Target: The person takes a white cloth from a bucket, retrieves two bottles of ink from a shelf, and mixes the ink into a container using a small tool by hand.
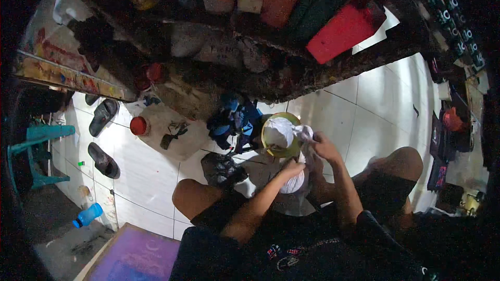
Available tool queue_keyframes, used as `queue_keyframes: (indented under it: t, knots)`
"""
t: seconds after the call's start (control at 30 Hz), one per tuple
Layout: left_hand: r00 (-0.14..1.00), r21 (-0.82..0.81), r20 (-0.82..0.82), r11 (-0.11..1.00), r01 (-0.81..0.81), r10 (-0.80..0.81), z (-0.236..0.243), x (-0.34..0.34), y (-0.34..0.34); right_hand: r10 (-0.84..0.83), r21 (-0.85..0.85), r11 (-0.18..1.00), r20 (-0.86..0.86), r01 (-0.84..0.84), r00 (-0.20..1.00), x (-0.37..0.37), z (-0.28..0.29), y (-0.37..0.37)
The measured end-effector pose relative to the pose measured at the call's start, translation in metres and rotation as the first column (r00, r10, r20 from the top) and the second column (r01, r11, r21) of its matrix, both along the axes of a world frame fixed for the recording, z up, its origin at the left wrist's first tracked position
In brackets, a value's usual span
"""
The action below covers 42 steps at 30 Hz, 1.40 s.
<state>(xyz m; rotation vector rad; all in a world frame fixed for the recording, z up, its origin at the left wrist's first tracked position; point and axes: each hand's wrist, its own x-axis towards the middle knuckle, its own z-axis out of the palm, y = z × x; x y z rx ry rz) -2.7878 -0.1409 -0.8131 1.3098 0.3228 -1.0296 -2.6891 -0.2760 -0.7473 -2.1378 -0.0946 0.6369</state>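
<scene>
White cloth (pixel 278 132) lies bunched in a yellow-green bowl (pixel 272 147), and its twisted end reaches over the bowl's right side to the person's hands. Farthest left of the bowl, a green plastic stool (pixel 47 133) stands at the edge of view. Nearer to the bowl but still well apart from it, a blue bottle (pixel 88 215) lies on its side, with two dark slippers (pixel 103 160) on the white tiles beyond it. A purple board (pixel 138 255) is to the left of the bowl, on the person's side. Next comes a pale container with a red lid (pixel 138 125), left of the bowl, then a black plastic bag (pixel 223 169) nearer to it. A heap of dark blue cloth (pixel 234 122) lies just beside the bowl's left edge. On the bowl's near side, the left hand (pixel 294 168) has its fingers closed around white cloth, and a rounded white part hangs below them. Whether this joins the bunch in the bowl, I cannot tell. Just right of the bowl, the right hand (pixel 324 147) pinches the twisted end between thumb and fingers. Beyond the bowl and to its right is a red container (pixel 344 30).
</scene>
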Motion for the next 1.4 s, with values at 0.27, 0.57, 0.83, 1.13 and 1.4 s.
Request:
queue_keyframes:
  t: [0.27, 0.57, 0.83, 1.13, 1.4]
  knots:
    - [0.997, -0.205, 0.078, 0.978, 0.044, -0.028, 0.023, -0.001, 0.023, -0.160, -0.314, 0.944, -0.152, 0.106, 0.975, 0.004, -0.012, 0.007]
    - [0.895, -0.164, -0.328, 0.915, -0.370, 0.303, 0.003, 0.009, 0.028, -0.524, 0.351, 0.773, -0.117, 0.528, 0.844, -0.023, -0.110, 0.020]
    - [0.793, -0.132, -0.517, 0.886, -0.445, 0.322, 0.000, 0.035, 0.063, -0.386, 0.562, 0.266, -0.682, 0.783, 0.621, 0.023, -0.101, 0.092]
    - [0.806, -0.284, -0.566, 0.877, -0.388, 0.173, 0.033, 0.013, 0.059, -0.322, 0.424, 0.338, -0.787, 0.840, 0.527, -0.010, -0.021, 0.088]
    - [0.894, -0.186, -0.414, 0.947, -0.264, 0.168, 0.081, -0.002, 0.081, -0.323, 0.276, 0.550, -0.800, 0.789, 0.505, -0.014, 0.035, 0.091]
